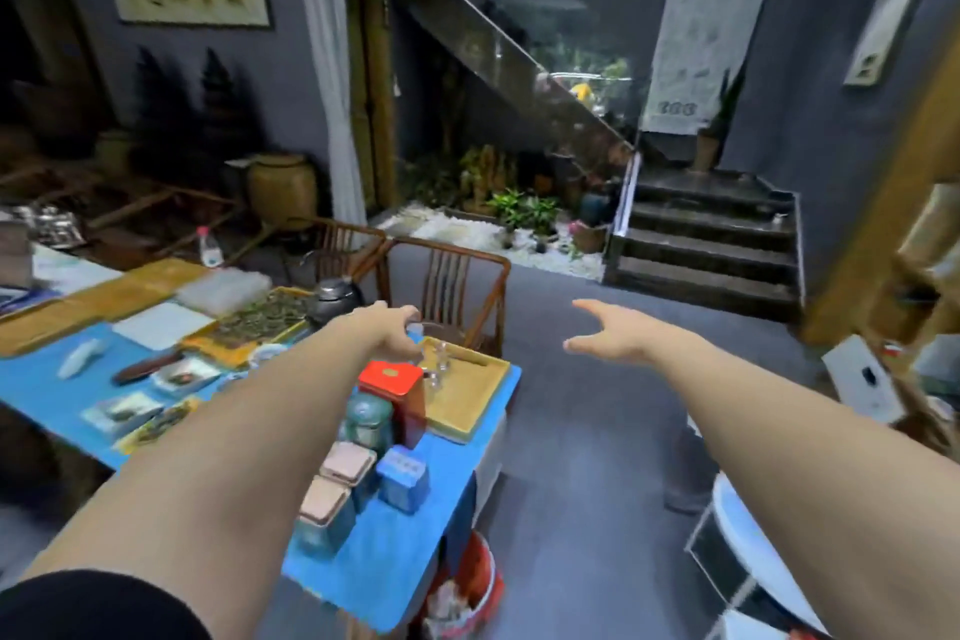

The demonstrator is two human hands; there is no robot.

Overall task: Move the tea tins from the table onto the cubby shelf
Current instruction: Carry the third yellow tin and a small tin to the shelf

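Several tea tins stand at the near right corner of the blue table (395,551): a tall red tin (395,392), a round green tin (370,418), a small blue tin (404,478), and two pink-lidded teal tins (347,465) (324,512). My left hand (396,330) hovers just above and behind the red tin, fingers curled loosely, holding nothing. My right hand (610,330) is out over the floor to the right of the table, fingers spread and empty. The wooden cubby shelf (919,276) shows only partly at the right edge.
A yellow tray (483,395) with small glasses lies behind the tins. Wooden chairs (452,286) stand past the table end. A red bucket (478,582) sits under the corner. White boxes (862,382) lie near the shelf, a white round stool (748,546) at right, stairs (706,244) beyond.
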